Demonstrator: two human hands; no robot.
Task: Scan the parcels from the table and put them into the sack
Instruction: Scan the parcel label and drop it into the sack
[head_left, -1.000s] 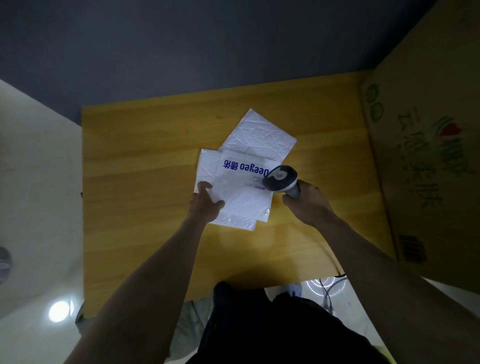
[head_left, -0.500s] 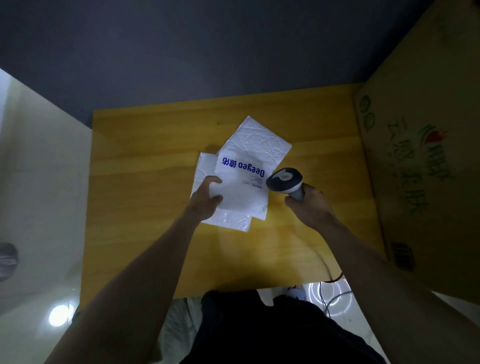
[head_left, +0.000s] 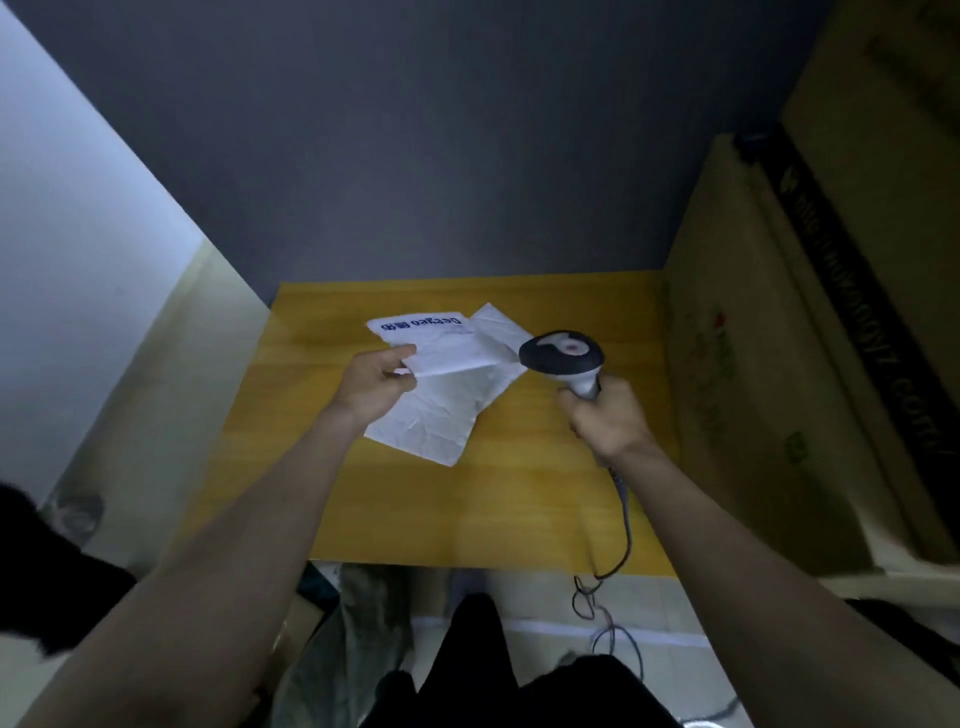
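The left hand (head_left: 378, 385) pinches the near left corner of a flat white plastic mailer printed with blue lettering (head_left: 431, 343), thumb on top and fingers curled beneath, so that the parcel is lifted off the yellow wood-grain bench (head_left: 519, 499) and tilts away from the person. Its printed strip faces up at the far edge. Directly below that raised parcel, a second white plastic mailer, crinkled and unprinted (head_left: 441, 415), lies flat on the bench, its near corner pointing toward the person; part of it is hidden behind the left hand. A third white mailer's corner (head_left: 496, 322) shows just beyond the raised parcel, touching or overlapping it.

To the right of the raised parcel, the right hand (head_left: 605, 421) is wrapped tightly round the grey handle of a handheld barcode scanner with a rounded black head (head_left: 561, 356). The head points toward the raised parcel's right edge and sits just beside it. A thin grey cable (head_left: 626, 525) runs from the handle's base down over the bench's near edge.

Right of the scanner stands a tall brown cardboard box with faded green and red print (head_left: 753, 389), against the bench's right side.
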